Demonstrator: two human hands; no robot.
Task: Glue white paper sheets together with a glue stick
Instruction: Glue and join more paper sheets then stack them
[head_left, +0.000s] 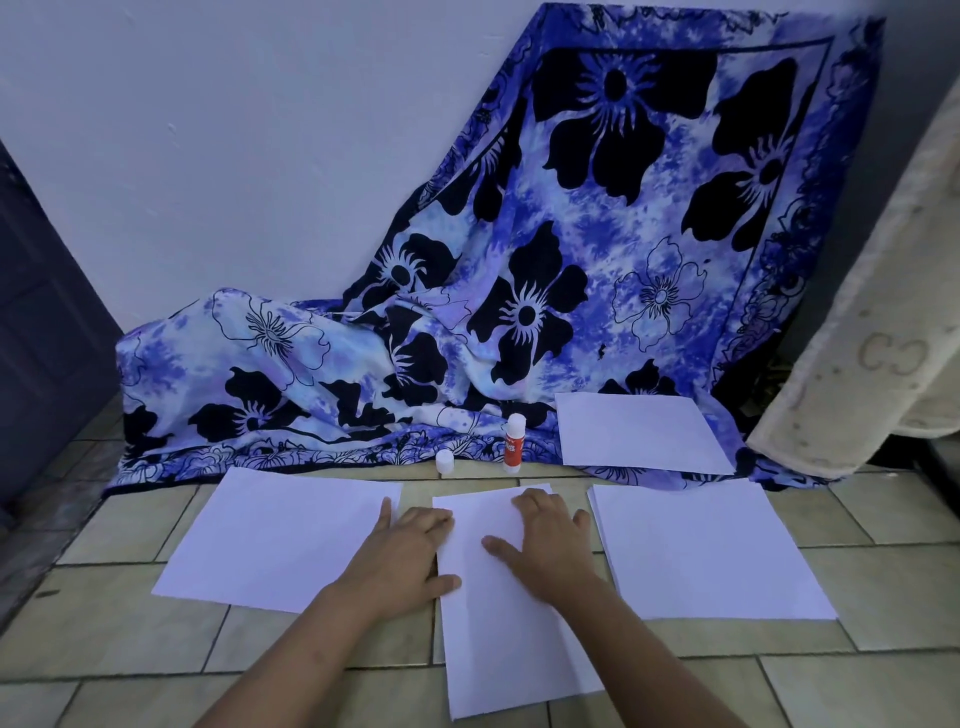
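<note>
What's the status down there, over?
Left hand and right hand flat on the middle sheet. Glue stick upright, cap off. Nothing in the way.

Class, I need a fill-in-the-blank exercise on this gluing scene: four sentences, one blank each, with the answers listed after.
1. Both hands, left hand and right hand, press flat on the ____ sheet.
2. The glue stick stands upright with its cap ____.
3. The cap sits on the floor to the stick's ____.
4. The far sheet lies on the ____ cloth.

Answers: middle; off; left; blue
</note>
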